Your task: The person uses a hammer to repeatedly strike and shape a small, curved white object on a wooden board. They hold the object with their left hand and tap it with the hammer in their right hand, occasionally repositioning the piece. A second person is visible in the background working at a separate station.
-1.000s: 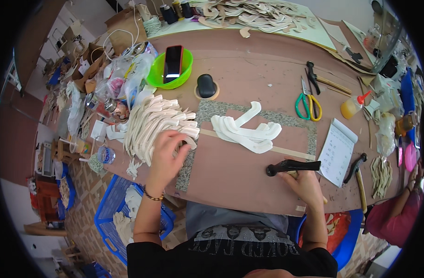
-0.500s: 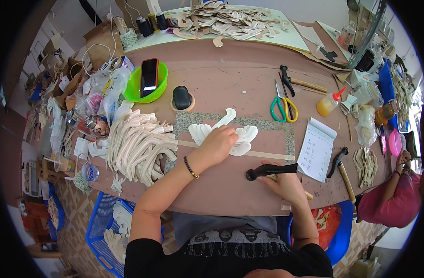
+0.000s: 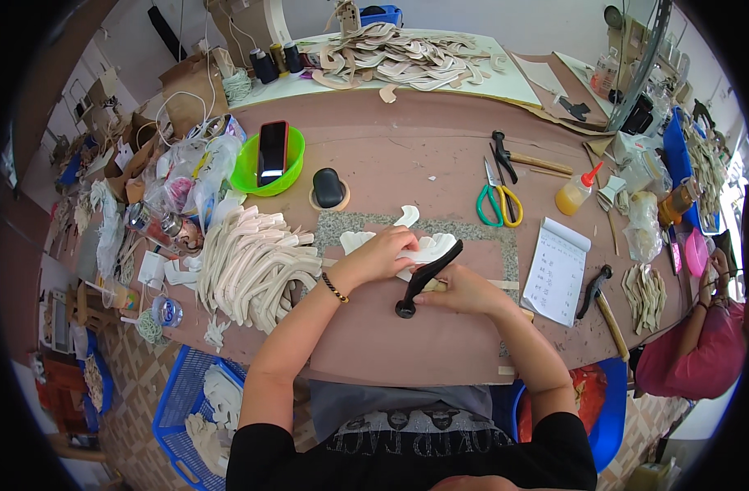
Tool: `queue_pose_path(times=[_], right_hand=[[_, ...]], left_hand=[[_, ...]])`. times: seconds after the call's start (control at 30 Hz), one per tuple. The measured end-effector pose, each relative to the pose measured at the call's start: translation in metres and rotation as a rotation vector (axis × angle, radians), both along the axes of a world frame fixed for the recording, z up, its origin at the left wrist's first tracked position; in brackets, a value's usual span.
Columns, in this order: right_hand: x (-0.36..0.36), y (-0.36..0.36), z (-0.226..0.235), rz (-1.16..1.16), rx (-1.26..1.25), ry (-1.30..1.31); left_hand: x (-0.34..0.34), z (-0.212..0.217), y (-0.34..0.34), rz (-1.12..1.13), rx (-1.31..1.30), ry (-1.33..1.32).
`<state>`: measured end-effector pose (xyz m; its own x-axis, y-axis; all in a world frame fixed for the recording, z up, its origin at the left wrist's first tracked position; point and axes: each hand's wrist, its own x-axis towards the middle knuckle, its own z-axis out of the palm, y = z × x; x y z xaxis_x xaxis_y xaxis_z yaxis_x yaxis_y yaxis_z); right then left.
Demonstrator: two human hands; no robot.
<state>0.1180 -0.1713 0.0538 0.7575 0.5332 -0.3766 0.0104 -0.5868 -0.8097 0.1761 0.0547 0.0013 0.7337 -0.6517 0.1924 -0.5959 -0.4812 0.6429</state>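
Note:
My right hand (image 3: 464, 290) grips a hammer (image 3: 430, 274) by its wooden handle. Its long black head slants across the front of several white curved pieces (image 3: 436, 244), close to my left hand. With the fingers curled together, my left hand (image 3: 380, 257) holds the white pieces, which fan out to both sides of it. The end of one white curved strip (image 3: 407, 216) sticks up beyond the fingers. Beneath the pieces lies a mat-like patch with a speckled grey border (image 3: 509, 237). My fingertips and part of the pieces are hidden behind the hand and the hammer head.
A heap of cream strips (image 3: 256, 262) lies left, below a green bowl (image 3: 291, 176) with a phone (image 3: 272, 154). To the right are scissors (image 3: 499, 196), a notepad (image 3: 558, 274), a glue bottle (image 3: 572, 196) and two more hammers. Another person's sleeve (image 3: 685, 352) shows far right.
My right hand has moved up and left, bringing the hammer to the white pieces, its head now tilted. My left hand remains at the pieces, and the raised strip sits lower.

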Motion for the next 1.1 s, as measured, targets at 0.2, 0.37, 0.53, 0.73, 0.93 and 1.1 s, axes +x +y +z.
queue_pose_path(times=[0.2, 0.37, 0.53, 0.73, 0.93, 1.1], right_hand=[[0.002, -0.001, -0.019, 0.026, -0.058, -0.076], [0.004, -0.004, -0.038, 0.014, -0.032, -0.16], [0.003, 0.0, -0.031, -0.012, -0.065, -0.111], [0.004, -0.003, -0.017, -0.06, 0.029, 0.027], [-0.027, -0.037, 0.0, -0.244, 0.038, -0.203], [-0.067, -0.05, 0.016, -0.318, -0.053, -0.391]], left_hand=[[0.0, -0.009, -0.001, -0.041, 0.023, -0.128], [0.009, -0.005, -0.008, 0.287, -0.21, 0.083], [0.026, 0.015, 0.013, 0.511, -0.89, 0.326], [-0.026, 0.073, 0.028, 0.198, -0.825, 0.078], [-0.117, 0.031, 0.034, -0.179, 0.013, -0.062], [-0.154, 0.015, -0.005, 0.197, -0.03, -0.2]])
